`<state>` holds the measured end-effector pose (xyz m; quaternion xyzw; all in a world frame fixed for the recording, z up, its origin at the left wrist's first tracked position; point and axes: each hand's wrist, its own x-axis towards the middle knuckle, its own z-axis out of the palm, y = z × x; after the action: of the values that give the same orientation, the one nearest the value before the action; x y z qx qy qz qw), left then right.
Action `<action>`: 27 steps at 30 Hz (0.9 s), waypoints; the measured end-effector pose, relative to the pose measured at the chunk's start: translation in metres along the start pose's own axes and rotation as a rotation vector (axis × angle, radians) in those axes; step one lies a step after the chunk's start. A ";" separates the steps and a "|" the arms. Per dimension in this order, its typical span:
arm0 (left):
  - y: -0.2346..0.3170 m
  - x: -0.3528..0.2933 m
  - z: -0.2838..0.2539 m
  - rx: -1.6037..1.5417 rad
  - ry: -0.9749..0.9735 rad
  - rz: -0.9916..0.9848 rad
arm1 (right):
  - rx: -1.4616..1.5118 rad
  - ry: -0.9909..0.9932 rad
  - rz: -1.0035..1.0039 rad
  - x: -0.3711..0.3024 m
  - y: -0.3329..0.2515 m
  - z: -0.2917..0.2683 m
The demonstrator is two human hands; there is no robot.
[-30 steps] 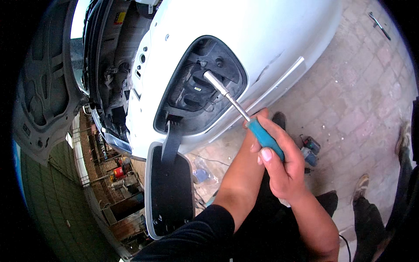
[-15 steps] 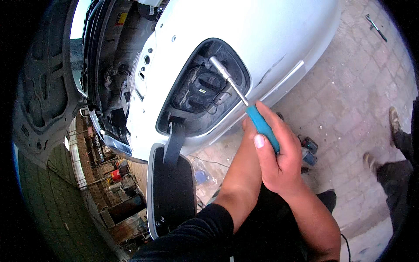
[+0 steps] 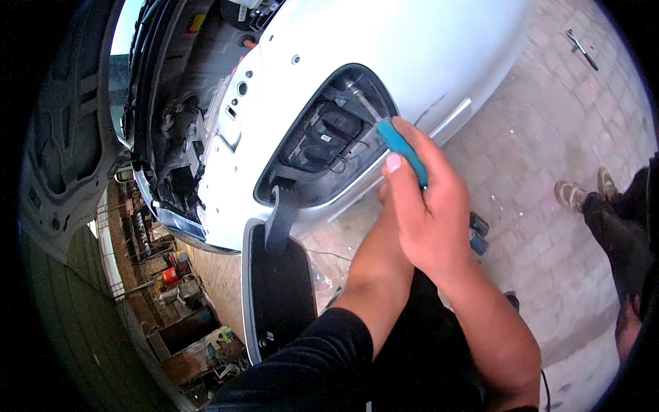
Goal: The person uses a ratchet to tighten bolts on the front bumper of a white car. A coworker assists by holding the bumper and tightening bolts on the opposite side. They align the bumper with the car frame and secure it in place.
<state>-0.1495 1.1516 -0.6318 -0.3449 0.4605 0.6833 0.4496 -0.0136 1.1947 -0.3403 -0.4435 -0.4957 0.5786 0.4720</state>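
My right hand point(image 3: 432, 199) is closed around the teal handle of a nut driver point(image 3: 401, 151). The driver's metal socket end reaches into the upper corner of the dark charging port recess point(image 3: 302, 182) in the white car panel point(image 3: 405, 48). Two black round-ended port caps point(image 3: 341, 122) sit inside this recess, and a thin cord loops beside them. The port's flap point(image 3: 278, 295) hangs open on its black hinge arm. My left forearm point(image 3: 377, 275) passes behind my right wrist; only a bit of my left hand point(image 3: 382, 191) shows near the bumper edge, its fingers mostly hidden.
The raised hood point(image 3: 68, 137) and open engine bay point(image 3: 182, 137) are at left. A ratchet point(image 3: 582, 49) lies on the paving at far right. A cordless power tool point(image 3: 478, 233) stands on the ground behind my right hand. Another person's legs point(image 3: 611, 220) are at right.
My right hand has moved up with the nut driver, whose socket end now sits deeper in the recess. The other person's feet have shifted, and the view has moved slightly.
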 end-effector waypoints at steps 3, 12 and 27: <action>0.004 -0.030 -0.009 0.120 -0.084 -0.009 | -0.027 -0.021 0.045 0.004 -0.007 0.004; 0.033 -0.174 0.029 0.497 -0.657 0.303 | -0.211 0.126 -0.038 0.019 -0.019 0.026; 0.123 -0.269 0.206 0.293 -0.151 0.153 | 0.054 0.021 0.545 0.016 -0.030 0.029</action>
<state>-0.1800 1.2442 -0.2849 -0.1874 0.5447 0.6652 0.4750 -0.0418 1.2082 -0.3075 -0.5536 -0.3375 0.6929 0.3157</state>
